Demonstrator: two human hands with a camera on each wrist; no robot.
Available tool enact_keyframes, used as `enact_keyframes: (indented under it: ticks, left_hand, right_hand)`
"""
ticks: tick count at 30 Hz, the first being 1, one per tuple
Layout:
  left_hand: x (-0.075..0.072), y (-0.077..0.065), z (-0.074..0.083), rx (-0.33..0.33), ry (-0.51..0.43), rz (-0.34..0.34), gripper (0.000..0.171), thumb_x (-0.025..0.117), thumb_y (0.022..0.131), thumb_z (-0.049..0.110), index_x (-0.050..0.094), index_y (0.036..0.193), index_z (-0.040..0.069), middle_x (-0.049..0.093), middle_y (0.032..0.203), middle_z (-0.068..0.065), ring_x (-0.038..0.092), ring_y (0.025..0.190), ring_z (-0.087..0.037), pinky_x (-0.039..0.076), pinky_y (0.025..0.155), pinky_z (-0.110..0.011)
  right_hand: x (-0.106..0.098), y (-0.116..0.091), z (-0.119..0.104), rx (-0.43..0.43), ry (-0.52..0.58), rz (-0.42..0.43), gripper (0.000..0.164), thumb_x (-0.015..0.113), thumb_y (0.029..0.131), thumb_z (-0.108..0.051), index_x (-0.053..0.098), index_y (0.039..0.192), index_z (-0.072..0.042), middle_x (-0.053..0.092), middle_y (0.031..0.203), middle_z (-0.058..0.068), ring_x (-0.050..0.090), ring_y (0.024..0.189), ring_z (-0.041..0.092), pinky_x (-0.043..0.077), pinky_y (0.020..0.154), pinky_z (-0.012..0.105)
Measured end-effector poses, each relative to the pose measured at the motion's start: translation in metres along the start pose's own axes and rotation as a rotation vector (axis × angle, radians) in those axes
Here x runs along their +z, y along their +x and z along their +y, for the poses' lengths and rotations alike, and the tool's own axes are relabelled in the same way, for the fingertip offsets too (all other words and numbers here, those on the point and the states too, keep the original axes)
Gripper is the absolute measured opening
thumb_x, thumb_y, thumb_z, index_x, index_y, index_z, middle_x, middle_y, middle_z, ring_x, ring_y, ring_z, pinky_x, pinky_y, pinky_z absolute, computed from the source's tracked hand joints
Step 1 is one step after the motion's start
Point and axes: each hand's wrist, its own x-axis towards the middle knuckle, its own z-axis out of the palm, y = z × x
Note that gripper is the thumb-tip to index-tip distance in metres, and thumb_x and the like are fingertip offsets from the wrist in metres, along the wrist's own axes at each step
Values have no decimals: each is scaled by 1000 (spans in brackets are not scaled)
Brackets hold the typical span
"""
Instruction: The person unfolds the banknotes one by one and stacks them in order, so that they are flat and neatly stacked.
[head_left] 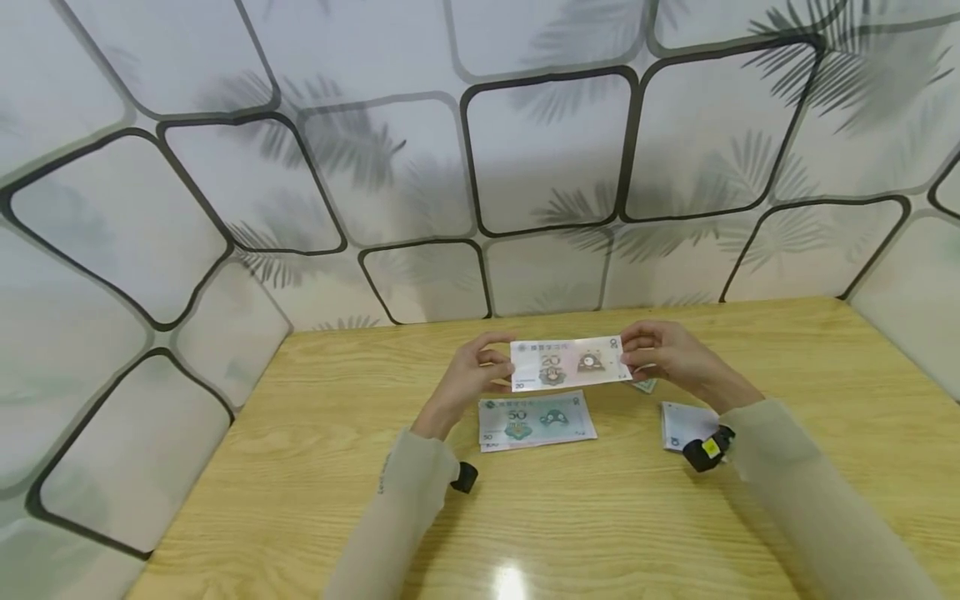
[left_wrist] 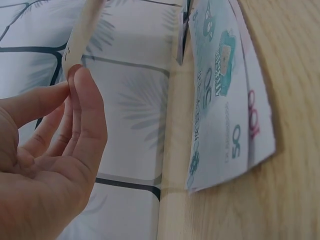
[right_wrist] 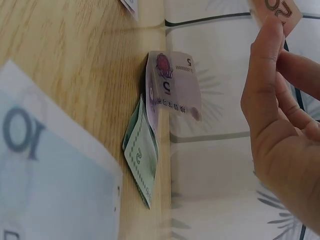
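Observation:
Held up over the table is a pale brown and pink 20 play banknote (head_left: 570, 364). My left hand (head_left: 468, 379) pinches its left end between thumb and fingers, while my right hand (head_left: 678, 358) pinches the right end. Just below it lies a green 50 banknote (head_left: 536, 421), overlapping a 100 banknote (left_wrist: 259, 127) whose edge peeks out in the left wrist view. A blue 10 banknote (right_wrist: 65, 175) lies under my right wrist. Farther back, the right wrist view shows a folded green banknote (right_wrist: 141, 157) and a creased purple 5 banknote (right_wrist: 175, 85).
The wooden table (head_left: 300, 475) meets a patterned fabric wall (head_left: 547, 158) at its back edge, and the fabric also runs along both sides. Black cameras (head_left: 705, 450) are strapped to the wrists.

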Motion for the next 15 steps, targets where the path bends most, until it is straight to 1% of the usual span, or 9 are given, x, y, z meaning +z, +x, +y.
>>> enact_keyframes:
  ticks: [4, 7, 11, 15]
  left_hand:
    - [-4, -4, 0, -3, 25, 14, 44, 61, 98, -7, 56, 140, 2, 64, 94, -10, 65, 80, -22, 61, 76, -36]
    - [-8, -7, 0, -13, 38, 23, 44, 61, 97, -7, 55, 140, 2, 64, 97, -12, 65, 81, -25, 61, 78, -36]
    - [-12, -11, -2, -15, 46, 23, 45, 62, 96, -8, 54, 140, 0, 63, 98, -12, 64, 78, -21, 60, 80, -40]
    - [-17, -17, -4, -13, 59, 27, 45, 62, 95, -9, 54, 139, -2, 63, 94, -11, 63, 74, -17, 60, 79, -39]
  right_hand:
    - [5, 3, -2, -5, 22, -15, 28, 59, 96, 9, 49, 122, 11, 63, 90, 3, 63, 72, 14, 59, 65, 28]
    - [9, 5, -1, -17, 39, -29, 30, 60, 95, 10, 52, 124, 6, 64, 87, 3, 63, 69, 15, 59, 63, 29]
    - [14, 7, 1, -29, 29, -36, 28, 62, 94, 10, 58, 121, 1, 63, 85, 3, 62, 67, 15, 59, 62, 31]
    - [21, 10, 6, -39, 2, -61, 30, 62, 94, 9, 55, 123, 8, 63, 85, 4, 63, 69, 16, 60, 63, 33]
